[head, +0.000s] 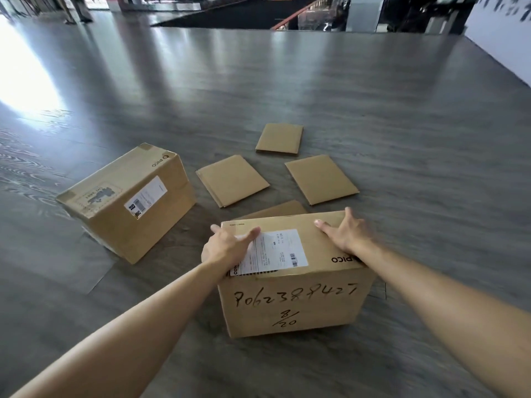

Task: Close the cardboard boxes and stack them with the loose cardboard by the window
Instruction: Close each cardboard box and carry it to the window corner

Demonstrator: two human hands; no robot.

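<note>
A closed cardboard box [293, 305] with a white shipping label and handwritten numbers stands on the floor right before me. My left hand [227, 245] grips its top left edge, thumb lying across the label and fingers over the side. My right hand [347, 234] holds the top right corner, thumb on the lid and fingers wrapped over the edge. A second closed box [123, 202] with a label lies further left. Loose flat cardboard sheets lie beyond: one far [280, 138], one middle [232, 180], one right [321, 178]; another sheet [275, 211] is mostly hidden behind the near box.
Grey wood-look floor [402, 139] spreads all around. Strong daylight glares on the floor at the far left [20, 73]. A white wall [505, 38] runs along the right, and a dark stairwell with a red railing [287, 18] lies at the back.
</note>
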